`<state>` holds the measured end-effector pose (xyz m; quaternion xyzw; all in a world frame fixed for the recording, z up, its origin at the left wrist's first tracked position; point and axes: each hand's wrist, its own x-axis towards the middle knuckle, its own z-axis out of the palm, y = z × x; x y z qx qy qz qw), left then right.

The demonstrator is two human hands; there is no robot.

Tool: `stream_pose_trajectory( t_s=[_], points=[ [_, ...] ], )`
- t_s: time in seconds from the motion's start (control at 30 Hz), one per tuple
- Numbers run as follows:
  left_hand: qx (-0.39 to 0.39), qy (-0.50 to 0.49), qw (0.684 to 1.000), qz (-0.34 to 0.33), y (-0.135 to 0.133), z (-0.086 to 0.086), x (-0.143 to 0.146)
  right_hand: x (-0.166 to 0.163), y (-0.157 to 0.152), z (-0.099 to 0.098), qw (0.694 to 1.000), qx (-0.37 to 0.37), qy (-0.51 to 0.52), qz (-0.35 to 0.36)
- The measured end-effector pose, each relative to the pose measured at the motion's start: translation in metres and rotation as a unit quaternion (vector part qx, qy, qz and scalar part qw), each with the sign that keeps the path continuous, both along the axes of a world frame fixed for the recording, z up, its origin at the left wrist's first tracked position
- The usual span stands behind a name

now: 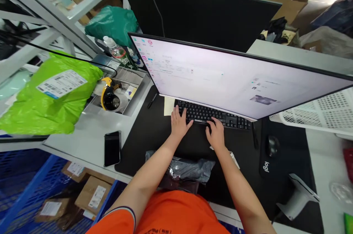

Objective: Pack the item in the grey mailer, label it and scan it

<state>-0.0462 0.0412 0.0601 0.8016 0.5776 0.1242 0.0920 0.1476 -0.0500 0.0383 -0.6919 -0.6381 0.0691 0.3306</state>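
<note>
Left hand [179, 123] and right hand [216, 134] rest on the keyboard [208, 113], loosely spread and gripping nothing. The keyboard lies just below the screen [217, 77]; the mouse [273, 146] sits in front of the screen's right half

Black keyboard [204, 112], flat on black mat [150, 133], near monitor [220, 74].

I've got a white desk [79, 145] with a black mat [138, 131] on it; the mat takes my keyboard [205, 110], a pen [152, 100], a grey plastic package [190, 170] near my edge, and a white scanner [299, 198] near right. Mouse [273, 146] sits on a logi pad [293, 145], also on the mat. Left, directly on the white top: phone [112, 148] just beside the mat, open tray [135, 95] further back, lime-green parcel [60, 105] outermost.
</note>
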Motion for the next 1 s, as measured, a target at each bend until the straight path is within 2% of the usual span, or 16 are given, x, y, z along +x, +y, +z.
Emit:
stream_pose_trajectory(
  t_s=[0.2, 0.4, 0.47, 0.67, 0.83, 1.0],
  points=[
    [-0.006, 0.017, 1.000, 0.002, 0.009, -0.006, 0.003, -0.007, 0.011, -0.005, 0.999, -0.018, -0.016, -0.023],
    [0.011, 0.008, 1.000, -0.010, 0.015, -0.001, 0.005, -0.013, 0.019, -0.004, 0.998, -0.050, -0.028, -0.030],
    [0.013, -0.001, 1.000, -0.028, 0.009, -0.001, 0.006, -0.015, 0.024, -0.002, 0.997, -0.069, -0.023, -0.029],
    [-0.020, 0.017, 0.990, -0.138, -0.009, -0.004, 0.005, -0.021, 0.041, -0.001, 0.996, -0.089, 0.026, 0.002],
    [-0.015, 0.057, 0.986, -0.156, -0.011, -0.006, 0.004, -0.024, 0.047, -0.002, 0.993, -0.113, 0.008, 0.034],
    [-0.008, 0.079, 0.983, -0.164, -0.012, -0.007, 0.003, -0.023, 0.046, 0.001, 0.993, -0.113, -0.008, 0.027]
  ],
)
